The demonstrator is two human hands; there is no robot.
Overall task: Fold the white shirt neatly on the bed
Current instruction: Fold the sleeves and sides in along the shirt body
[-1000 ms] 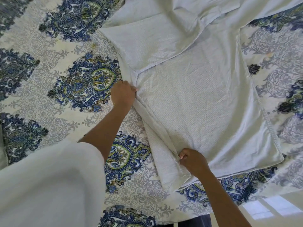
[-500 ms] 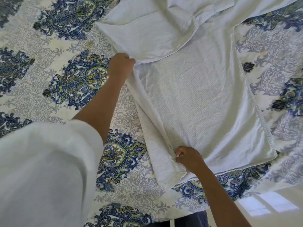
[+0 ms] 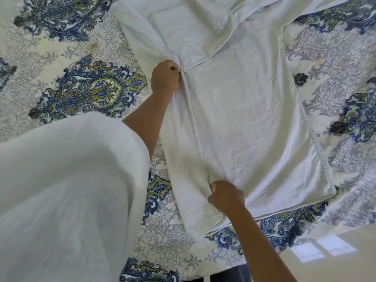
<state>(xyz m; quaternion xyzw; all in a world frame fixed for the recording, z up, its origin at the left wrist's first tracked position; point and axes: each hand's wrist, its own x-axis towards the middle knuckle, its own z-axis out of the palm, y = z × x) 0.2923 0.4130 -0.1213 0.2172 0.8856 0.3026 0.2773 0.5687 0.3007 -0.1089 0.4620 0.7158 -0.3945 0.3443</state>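
A: Spreading under you is the bed (image 3: 85, 92), its cover patterned in blue and green.

B: Your white shirt (image 3: 244, 123) lies flat across it. Its hem is near you, and a flap is folded over at the far end.

A: Your own sleeve (image 3: 67, 190) fills the lower left.

B: Your left hand (image 3: 165, 78) has its fingers curled round the shirt's left side, just below that flap. Your right hand (image 3: 226, 197) pinches the cloth near the hem. A long crease runs between the two hands.
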